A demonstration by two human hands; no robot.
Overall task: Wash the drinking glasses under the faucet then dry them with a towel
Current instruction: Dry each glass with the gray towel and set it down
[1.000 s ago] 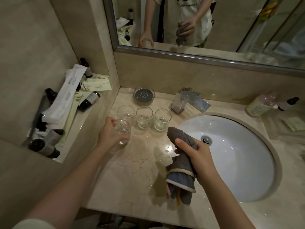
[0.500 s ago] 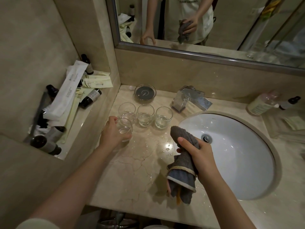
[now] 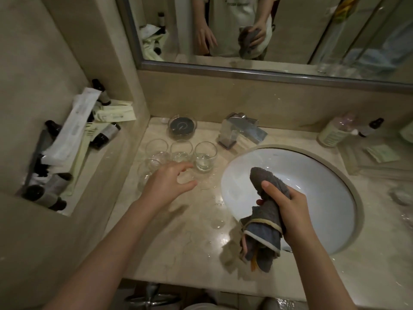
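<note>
The drinking glasses stand upright on the table to the left of the sink basin: three in a row, and a fourth glass in front of the row's left end. All lie ahead of and just beyond the left hand, which hovers above the wet marble with fingers loosely spread and gripping nothing; its fingertips point toward the middle glass, partly covering its base. That hand is plainly the nearer one, and the front glass sits just beside its knuckles on the side away from the basin. The right hand is over the basin's near-left rim, fingers curled round a bunched grey towel whose long axis runs up and down, one end sticking up above the thumb, the other hanging toward the table edge. The faucet stands behind the basin, to the right of the glasses, its spout aimed over the bowl; no water is seen running. A small glass dish with a dark insert sits behind the row, away from the basin. Water drops spot the table between glasses and basin. Nothing blocks the reach, though the glasses stand close, so lifting one from the row risks knocking its neighbours.
</note>
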